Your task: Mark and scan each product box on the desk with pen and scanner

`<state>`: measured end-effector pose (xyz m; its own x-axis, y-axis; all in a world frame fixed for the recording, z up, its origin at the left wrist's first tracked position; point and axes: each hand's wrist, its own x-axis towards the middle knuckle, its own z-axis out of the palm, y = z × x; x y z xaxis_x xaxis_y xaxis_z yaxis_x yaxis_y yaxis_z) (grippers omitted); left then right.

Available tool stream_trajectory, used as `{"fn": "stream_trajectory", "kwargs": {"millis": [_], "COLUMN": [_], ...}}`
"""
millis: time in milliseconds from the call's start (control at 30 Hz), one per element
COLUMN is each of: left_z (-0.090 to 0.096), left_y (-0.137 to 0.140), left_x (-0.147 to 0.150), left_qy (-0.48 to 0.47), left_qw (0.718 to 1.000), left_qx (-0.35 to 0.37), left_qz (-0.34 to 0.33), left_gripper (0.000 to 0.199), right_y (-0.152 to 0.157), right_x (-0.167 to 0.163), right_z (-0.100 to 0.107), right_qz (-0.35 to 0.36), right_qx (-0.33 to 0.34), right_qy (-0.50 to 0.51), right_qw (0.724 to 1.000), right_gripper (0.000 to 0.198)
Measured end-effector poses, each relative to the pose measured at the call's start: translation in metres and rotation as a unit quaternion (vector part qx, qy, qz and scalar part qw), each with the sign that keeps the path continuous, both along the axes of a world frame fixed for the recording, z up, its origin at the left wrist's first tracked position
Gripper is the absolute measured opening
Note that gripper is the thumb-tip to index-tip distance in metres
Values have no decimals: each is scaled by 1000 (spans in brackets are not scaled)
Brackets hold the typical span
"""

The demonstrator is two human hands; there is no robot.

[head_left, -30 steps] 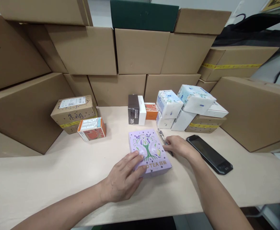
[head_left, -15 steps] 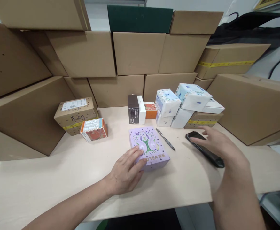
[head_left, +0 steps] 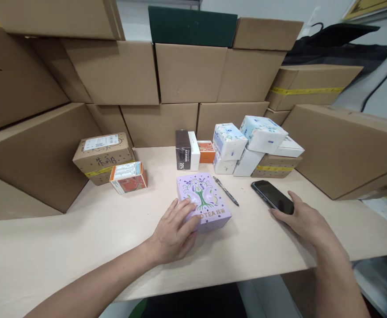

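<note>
A lilac tea box with a green tree design lies on the table. My left hand rests on its near left part, fingers extended over the lid. To the right, a black phone lies flat with its dark screen up. My right hand has its near end between thumb and fingers. A grey pen lies between the tea box and the phone, untouched by either hand.
Behind stand a dark brown and white box, a small orange box and stacked tissue packs. At left, an orange-white box sits before a labelled carton. Large cardboard boxes wall the table's back and sides.
My right hand has come down from above the phone to its near end and grips it. My left hand stays on the tea box. The view has shifted slightly.
</note>
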<state>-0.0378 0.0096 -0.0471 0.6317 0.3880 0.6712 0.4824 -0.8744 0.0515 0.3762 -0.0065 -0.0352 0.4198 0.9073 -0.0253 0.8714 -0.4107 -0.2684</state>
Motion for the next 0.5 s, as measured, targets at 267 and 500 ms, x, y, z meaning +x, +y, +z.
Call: {"fn": "stream_trajectory", "kwargs": {"millis": [267,500], "left_z": [7,3], "left_y": [5,7], "left_x": [0,-1], "left_qy": [-21,-94], "left_qw": [999,990], "left_qx": [-7,-99], "left_qz": [-34,-35], "left_gripper": [47,69], "right_y": [-7,-12], "right_x": [-73,-179], "right_z": [32,53], "right_qz": [28,244], "right_qx": [174,303], "right_qy": [205,108], "right_qw": [963,915], "right_gripper": [85,75]}}
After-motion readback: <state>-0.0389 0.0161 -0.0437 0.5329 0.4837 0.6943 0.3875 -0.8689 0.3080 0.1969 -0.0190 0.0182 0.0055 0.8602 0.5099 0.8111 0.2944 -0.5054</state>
